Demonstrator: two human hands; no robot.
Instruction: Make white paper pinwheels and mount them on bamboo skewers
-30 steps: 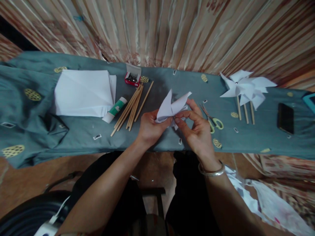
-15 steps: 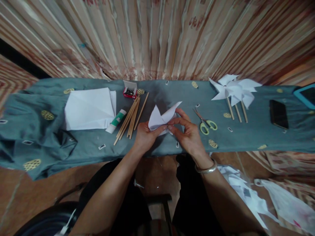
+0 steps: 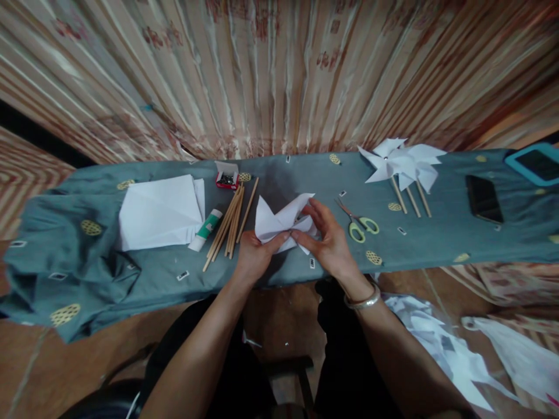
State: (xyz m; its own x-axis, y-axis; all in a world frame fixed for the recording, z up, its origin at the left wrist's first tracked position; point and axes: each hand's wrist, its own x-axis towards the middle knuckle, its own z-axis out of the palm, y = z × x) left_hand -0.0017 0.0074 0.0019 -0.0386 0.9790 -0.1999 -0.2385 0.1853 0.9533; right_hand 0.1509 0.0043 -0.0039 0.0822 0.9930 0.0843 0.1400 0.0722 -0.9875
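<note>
Between my two hands is a white paper pinwheel (image 3: 279, 220) with its points folded up toward the centre. My left hand (image 3: 255, 254) grips its left lower side, thumb pressed near the middle. My right hand (image 3: 326, 237) holds the right side, the thumb close to the left thumb and the fingers behind the paper. No stick shows on this pinwheel, and its underside is hidden. Thin wooden sticks (image 3: 227, 224) lie left of my hands, beside a green and white glue stick (image 3: 206, 230). Scissors (image 3: 358, 221) with light green handles rest right of my right hand.
A stack of white paper (image 3: 159, 212) lies at the left, and a small red box of metal pins (image 3: 227, 176) stands behind the sticks. Finished pinwheels (image 3: 402, 160) on sticks, a black phone (image 3: 484, 199) and a blue-framed device (image 3: 535, 163) lie right. Paper scraps (image 3: 445, 343) are below.
My right fingers have spread from a pinch near the centre to a wider hold behind the paper's right side. The pinwheel has opened out a little. The camera view has shifted slightly.
</note>
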